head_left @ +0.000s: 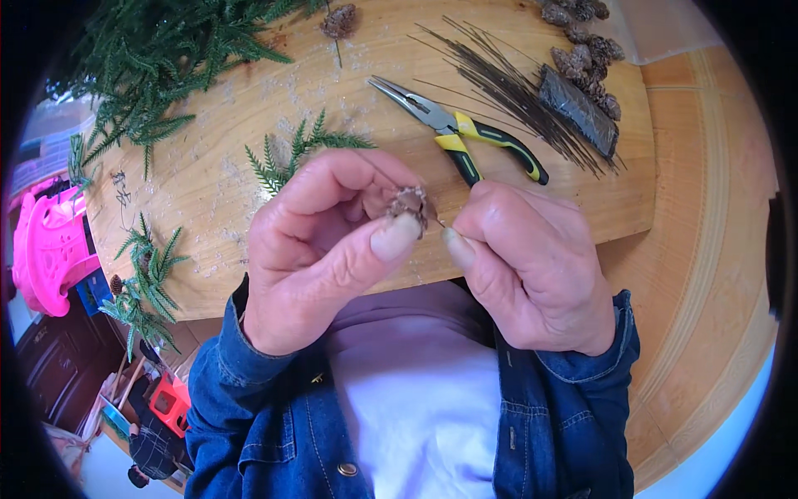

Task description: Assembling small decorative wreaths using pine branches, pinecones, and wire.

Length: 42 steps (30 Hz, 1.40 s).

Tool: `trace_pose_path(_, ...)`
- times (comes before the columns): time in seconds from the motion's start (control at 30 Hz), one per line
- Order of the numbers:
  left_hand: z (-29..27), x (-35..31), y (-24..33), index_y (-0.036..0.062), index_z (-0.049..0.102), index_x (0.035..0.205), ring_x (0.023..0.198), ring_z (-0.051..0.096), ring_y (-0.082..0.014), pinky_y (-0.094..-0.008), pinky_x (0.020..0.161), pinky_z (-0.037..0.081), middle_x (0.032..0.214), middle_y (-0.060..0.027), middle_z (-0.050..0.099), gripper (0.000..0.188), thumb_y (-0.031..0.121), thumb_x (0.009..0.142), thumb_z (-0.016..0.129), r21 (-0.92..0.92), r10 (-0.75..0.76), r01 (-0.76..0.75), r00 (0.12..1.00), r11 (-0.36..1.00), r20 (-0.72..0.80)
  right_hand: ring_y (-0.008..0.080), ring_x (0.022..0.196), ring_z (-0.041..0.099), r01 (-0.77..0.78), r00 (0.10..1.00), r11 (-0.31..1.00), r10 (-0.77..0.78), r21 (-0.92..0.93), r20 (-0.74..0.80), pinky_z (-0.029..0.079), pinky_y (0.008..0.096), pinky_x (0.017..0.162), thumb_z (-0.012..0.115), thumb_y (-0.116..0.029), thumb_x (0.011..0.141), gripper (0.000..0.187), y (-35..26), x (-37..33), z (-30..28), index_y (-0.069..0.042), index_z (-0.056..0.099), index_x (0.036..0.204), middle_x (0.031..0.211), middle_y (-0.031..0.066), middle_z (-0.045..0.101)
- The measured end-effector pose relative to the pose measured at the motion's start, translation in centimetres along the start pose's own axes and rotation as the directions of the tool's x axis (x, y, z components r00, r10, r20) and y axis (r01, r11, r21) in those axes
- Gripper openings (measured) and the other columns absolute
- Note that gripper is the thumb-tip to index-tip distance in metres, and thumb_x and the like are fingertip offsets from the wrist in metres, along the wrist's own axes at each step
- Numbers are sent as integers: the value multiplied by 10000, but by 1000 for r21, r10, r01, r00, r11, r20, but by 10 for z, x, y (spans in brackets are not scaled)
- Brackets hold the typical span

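My left hand (312, 245) pinches a small brown pine cone (409, 206) between thumb and fingers, in front of my chest above the table's near edge. Close beside it, the thumb and forefinger of my right hand (532, 262) are closed on a thin dark wire (440, 222) that comes off the cone. Just beyond my left hand lies a green artificial pine sprig (299, 148), partly covered by the fingers. Needle-nose pliers (449, 125) with yellow and black handles rest on the table beyond my right hand, jaws pointing away to the left.
Loose dark wires (507, 87) lie at the far right beside a black wrapped bundle (578, 108) and several pine cones (586, 58). Green branches (174, 66) heap at the far left. Another cone (339, 22) lies far off; a sprig (150, 283) overhangs the wooden table (224, 291) near a pink chair (50, 249).
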State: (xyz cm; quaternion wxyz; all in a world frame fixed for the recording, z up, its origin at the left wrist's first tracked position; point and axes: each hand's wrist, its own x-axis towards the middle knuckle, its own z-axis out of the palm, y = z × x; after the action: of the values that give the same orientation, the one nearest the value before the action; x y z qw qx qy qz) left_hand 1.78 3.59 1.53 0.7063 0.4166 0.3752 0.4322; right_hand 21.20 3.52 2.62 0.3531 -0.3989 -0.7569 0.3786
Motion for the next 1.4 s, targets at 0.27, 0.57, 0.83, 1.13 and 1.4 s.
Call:
trace_pose_path(0.27,1,2,1,-53,514,1172,859,574,-134,-259,754,474,1050,-112,593,355,166,899,573,-97,-198,201,979,975,37,259,517,466,15,999,999,-17,-40,-44,363,339,479,601,34,805,85,1,-7,1,5,523,787,638,102,469)
trace_pose_path(0.57,11,3,-1,-16,520,1139,879,558,-138,-263,775,456,1068,-120,585,281,152,915,537,-5,-192,192,981,981,-19,265,513,484,7,998,999,-10,-35,-66,383,339,480,607,47,794,95,2,-10,4,2,524,783,630,102,474)
trace_pose_path(0.83,10,10,-8,15,504,1060,832,538,-159,-262,775,437,1003,-137,555,209,168,918,522,-314,-188,182,982,932,14,276,515,489,-23,996,1000,24,2,-81,393,348,479,614,54,785,110,1,-13,6,5,516,776,628,109,477)
trace_pose_path(1.13,3,8,-17,-2,541,986,755,521,-132,-250,704,428,921,-94,566,199,189,945,499,-398,-168,180,984,900,64,296,517,487,-8,999,1000,9,17,-52,392,356,476,622,45,779,134,-3,-13,2,0,499,750,626,113,477)
trace_pose_path(1.4,0,11,-10,-18,574,923,762,529,-114,-239,718,421,881,-64,580,222,179,970,485,-74,-171,186,971,980,170,306,512,485,-29,997,1000,30,-11,66,386,375,467,616,48,741,150,-12,-16,-9,-11,479,728,611,107,458)
